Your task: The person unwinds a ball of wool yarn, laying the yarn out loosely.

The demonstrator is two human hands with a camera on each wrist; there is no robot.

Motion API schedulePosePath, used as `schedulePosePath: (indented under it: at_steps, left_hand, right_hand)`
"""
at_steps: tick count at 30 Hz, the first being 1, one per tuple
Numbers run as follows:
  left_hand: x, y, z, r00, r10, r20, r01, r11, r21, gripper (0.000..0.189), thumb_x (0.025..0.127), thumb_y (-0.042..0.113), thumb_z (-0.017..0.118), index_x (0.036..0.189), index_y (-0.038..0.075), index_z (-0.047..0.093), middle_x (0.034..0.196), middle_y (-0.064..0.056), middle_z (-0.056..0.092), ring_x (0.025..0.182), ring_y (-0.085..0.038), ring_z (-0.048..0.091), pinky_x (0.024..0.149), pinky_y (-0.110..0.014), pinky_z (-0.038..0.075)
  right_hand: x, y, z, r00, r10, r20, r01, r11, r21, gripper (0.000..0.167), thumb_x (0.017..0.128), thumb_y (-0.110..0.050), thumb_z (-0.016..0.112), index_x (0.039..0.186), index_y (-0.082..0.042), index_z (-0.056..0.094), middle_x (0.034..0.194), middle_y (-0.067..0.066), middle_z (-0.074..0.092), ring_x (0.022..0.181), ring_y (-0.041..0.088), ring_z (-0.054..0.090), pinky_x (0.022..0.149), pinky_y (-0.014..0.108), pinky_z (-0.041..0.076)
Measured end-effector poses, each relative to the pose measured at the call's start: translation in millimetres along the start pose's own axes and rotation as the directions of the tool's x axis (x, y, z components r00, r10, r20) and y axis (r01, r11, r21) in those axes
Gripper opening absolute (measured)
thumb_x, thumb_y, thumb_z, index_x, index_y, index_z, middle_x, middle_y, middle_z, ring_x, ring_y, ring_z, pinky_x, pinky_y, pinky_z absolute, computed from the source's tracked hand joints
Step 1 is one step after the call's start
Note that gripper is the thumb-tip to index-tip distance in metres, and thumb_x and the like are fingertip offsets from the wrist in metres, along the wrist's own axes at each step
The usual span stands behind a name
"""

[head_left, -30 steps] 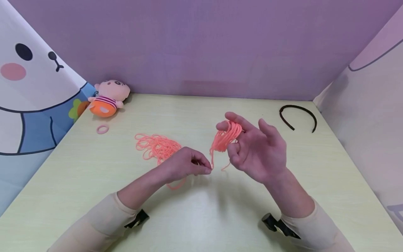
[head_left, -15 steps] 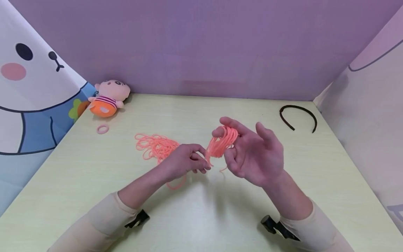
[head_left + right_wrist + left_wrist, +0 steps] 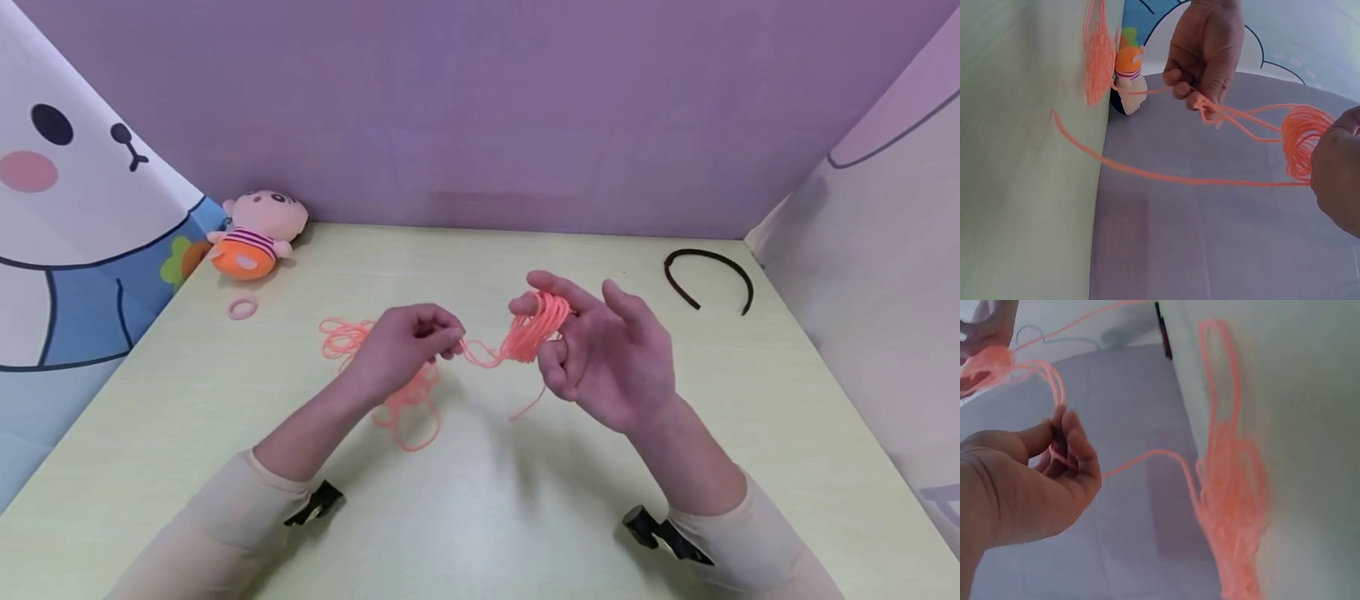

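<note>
In the head view my left hand (image 3: 408, 346) pinches strands of coral cord between thumb and fingertips. A bundle of wound cord (image 3: 536, 329) loops round the fingers of my right hand (image 3: 611, 358), whose palm faces me with the thumb raised and the lower fingers curled against the bundle. Slack strands run between the two hands. From the bundle's underside hangs a loose cord end (image 3: 1147, 176). The rest of the cord lies as a loose pile (image 3: 1232, 487) on the table, partly hidden behind my left hand in the head view. One strand links that pile to the left hand.
A small plush doll (image 3: 255, 237) in a striped top sits at the table's back left corner, with a pink ring (image 3: 242, 308) just before it. A black headband (image 3: 708, 252) lies at the back right. A purple wall (image 3: 480, 117) rises behind the table (image 3: 480, 517).
My left hand has moved left and up, away from the bundle, drawing strands out between the hands. The right hand has shifted slightly left, with the bundle still round its fingers.
</note>
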State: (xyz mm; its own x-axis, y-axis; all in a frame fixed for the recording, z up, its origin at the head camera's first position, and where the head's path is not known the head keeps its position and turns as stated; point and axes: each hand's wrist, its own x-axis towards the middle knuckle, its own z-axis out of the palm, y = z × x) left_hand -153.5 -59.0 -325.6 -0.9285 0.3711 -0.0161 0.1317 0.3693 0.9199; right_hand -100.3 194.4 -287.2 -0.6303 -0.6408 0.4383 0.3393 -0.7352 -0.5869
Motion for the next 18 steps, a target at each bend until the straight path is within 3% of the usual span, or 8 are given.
schedulePosePath:
  at_steps: [3, 6, 10, 14, 18]
  left_hand:
    - [-0.9, 4.3, -10.1, 0.995, 0.019, -0.093, -0.019, 1.0, 0.011, 0.014, 0.099, 0.022, 0.068, 0.103, 0.01, 0.073, 0.095, -0.009, 0.072, 0.09, -0.026, 0.065, 0.078, -0.045, 0.053]
    - [-2.1, 7.8, -17.4, 0.988, 0.044, -0.146, -0.046, 0.999, -0.005, 0.014, 0.098, 0.025, 0.07, 0.103, 0.012, 0.074, 0.097, -0.009, 0.072, 0.089, -0.022, 0.063, 0.072, -0.036, 0.051]
    - [-2.6, 8.8, -22.5, 0.984, 0.067, -0.163, -0.07, 0.997, -0.014, 0.016, 0.095, 0.027, 0.074, 0.104, 0.014, 0.077, 0.099, -0.007, 0.071, 0.085, -0.021, 0.056, 0.065, -0.03, 0.046]
    - [-0.3, 4.8, -24.1, 0.996, 0.002, -0.088, 0.002, 0.999, 0.042, 0.016, 0.094, 0.03, 0.075, 0.103, 0.017, 0.078, 0.089, -0.005, 0.067, 0.071, -0.021, 0.048, 0.058, -0.03, 0.04]
    - [3.8, -2.2, -22.3, 0.998, -0.051, 0.021, 0.048, 0.989, 0.139, 0.014, 0.094, 0.029, 0.075, 0.1, 0.018, 0.078, 0.084, -0.007, 0.064, 0.06, -0.018, 0.044, 0.054, -0.029, 0.039]
  right_hand:
    - [-0.5, 0, -1, 0.999, 0.008, -0.051, -0.008, 1.0, -0.012, 0.056, 0.11, -0.037, 0.021, 0.145, -0.004, 0.051, 0.134, 0.016, 0.058, 0.078, 0.024, 0.07, 0.068, 0.029, 0.054]
    - [-0.7, 0, -1, 0.998, 0.014, -0.061, -0.014, 1.0, -0.008, 0.055, 0.11, -0.037, 0.023, 0.145, -0.004, 0.051, 0.133, 0.016, 0.058, 0.077, 0.024, 0.07, 0.067, 0.029, 0.054]
    - [-0.8, 0, 0, 1.0, 0.025, 0.018, -0.026, 0.999, 0.03, 0.055, 0.109, -0.038, 0.027, 0.146, -0.003, 0.048, 0.132, 0.015, 0.057, 0.078, 0.025, 0.069, 0.066, 0.028, 0.051]
    - [0.2, 1, -1, 0.985, 0.029, 0.167, -0.04, 0.997, 0.06, 0.058, 0.108, -0.039, 0.028, 0.151, -0.004, 0.042, 0.134, 0.015, 0.056, 0.082, 0.025, 0.067, 0.069, 0.027, 0.052]
    - [2.6, 3, -3, 0.943, -0.004, 0.332, -0.021, 0.997, 0.07, 0.063, 0.108, -0.042, 0.026, 0.156, -0.002, 0.033, 0.139, 0.014, 0.053, 0.074, 0.025, 0.058, 0.061, 0.027, 0.048]
